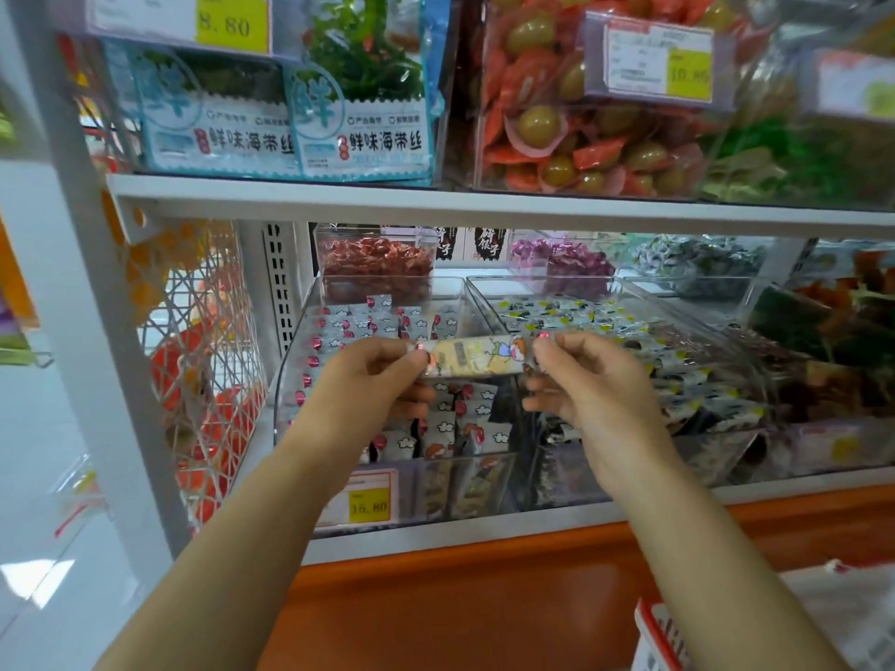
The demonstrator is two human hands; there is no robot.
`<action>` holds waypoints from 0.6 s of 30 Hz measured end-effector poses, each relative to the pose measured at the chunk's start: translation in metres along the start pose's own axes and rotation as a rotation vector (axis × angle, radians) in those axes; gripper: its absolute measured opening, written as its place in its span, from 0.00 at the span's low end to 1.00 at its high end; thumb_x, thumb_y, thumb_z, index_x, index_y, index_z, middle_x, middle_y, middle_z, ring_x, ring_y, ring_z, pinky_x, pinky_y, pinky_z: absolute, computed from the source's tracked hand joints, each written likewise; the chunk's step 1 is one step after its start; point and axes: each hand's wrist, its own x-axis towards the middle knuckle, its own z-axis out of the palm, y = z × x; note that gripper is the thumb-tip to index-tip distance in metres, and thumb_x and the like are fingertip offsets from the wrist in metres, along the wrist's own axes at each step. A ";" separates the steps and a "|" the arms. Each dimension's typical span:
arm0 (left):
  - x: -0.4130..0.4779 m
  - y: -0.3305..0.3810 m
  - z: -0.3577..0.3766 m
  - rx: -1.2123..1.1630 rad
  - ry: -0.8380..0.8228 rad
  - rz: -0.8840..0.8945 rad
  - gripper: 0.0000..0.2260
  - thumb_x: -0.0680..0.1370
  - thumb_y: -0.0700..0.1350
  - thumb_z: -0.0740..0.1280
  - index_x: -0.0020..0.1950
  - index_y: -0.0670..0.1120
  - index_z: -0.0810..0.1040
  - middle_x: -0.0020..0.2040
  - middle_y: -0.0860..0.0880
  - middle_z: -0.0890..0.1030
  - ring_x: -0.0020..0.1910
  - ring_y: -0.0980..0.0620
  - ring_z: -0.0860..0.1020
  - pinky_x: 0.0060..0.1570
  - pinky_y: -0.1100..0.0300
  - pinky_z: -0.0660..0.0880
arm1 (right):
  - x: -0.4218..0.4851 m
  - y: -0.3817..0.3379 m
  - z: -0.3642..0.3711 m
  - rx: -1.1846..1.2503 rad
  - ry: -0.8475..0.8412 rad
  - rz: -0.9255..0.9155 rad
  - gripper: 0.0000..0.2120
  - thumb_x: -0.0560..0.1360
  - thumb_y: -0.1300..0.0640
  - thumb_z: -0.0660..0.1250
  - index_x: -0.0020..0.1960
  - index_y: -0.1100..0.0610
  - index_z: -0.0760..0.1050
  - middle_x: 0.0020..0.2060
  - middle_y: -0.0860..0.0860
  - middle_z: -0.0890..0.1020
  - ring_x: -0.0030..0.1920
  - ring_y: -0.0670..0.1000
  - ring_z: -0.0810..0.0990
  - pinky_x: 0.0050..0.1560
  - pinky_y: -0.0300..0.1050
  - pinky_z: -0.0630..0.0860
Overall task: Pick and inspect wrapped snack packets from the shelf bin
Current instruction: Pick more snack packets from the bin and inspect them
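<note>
Over the snack bin [436, 486], left hand [373, 375] and right hand [586, 380] pinch a packet [477, 356].

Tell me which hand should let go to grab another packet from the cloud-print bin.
Left. The left hand is over the cloud-print bin; the right hand is over the neighbouring bin and can hold the snack packet alone.

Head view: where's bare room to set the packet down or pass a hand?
In the left bin, the rear strip between its packets and back wall looks bare. In the right bin, the same holds at the rear. Open air above both, under the upper shelf, lets a hand pass. Crowded: the front halves, piled with packets.
</note>
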 end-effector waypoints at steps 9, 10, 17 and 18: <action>0.006 -0.002 -0.008 -0.619 0.011 -0.167 0.08 0.74 0.40 0.66 0.34 0.44 0.78 0.28 0.51 0.76 0.27 0.58 0.75 0.30 0.67 0.76 | 0.002 0.002 0.005 0.441 -0.124 0.252 0.13 0.61 0.68 0.68 0.46 0.66 0.78 0.35 0.56 0.83 0.33 0.50 0.83 0.33 0.37 0.79; 0.007 -0.002 -0.008 -0.670 0.005 -0.178 0.09 0.73 0.40 0.67 0.32 0.44 0.79 0.28 0.51 0.76 0.27 0.58 0.75 0.29 0.68 0.76 | 0.002 0.002 0.005 0.478 -0.122 0.267 0.13 0.60 0.68 0.68 0.45 0.66 0.79 0.35 0.57 0.83 0.34 0.50 0.83 0.33 0.38 0.79; 0.010 -0.002 -0.004 -0.783 -0.047 -0.181 0.06 0.68 0.35 0.66 0.35 0.43 0.80 0.30 0.49 0.78 0.29 0.57 0.78 0.32 0.67 0.77 | 0.005 0.004 0.005 0.667 -0.050 0.324 0.16 0.62 0.71 0.67 0.49 0.63 0.78 0.35 0.57 0.85 0.34 0.51 0.84 0.32 0.37 0.79; 0.009 -0.002 -0.003 -0.783 -0.042 -0.186 0.06 0.69 0.34 0.65 0.37 0.43 0.80 0.30 0.48 0.78 0.30 0.56 0.79 0.32 0.66 0.77 | 0.005 0.004 0.004 0.688 -0.035 0.325 0.15 0.63 0.72 0.66 0.49 0.63 0.77 0.35 0.56 0.85 0.34 0.50 0.84 0.32 0.37 0.79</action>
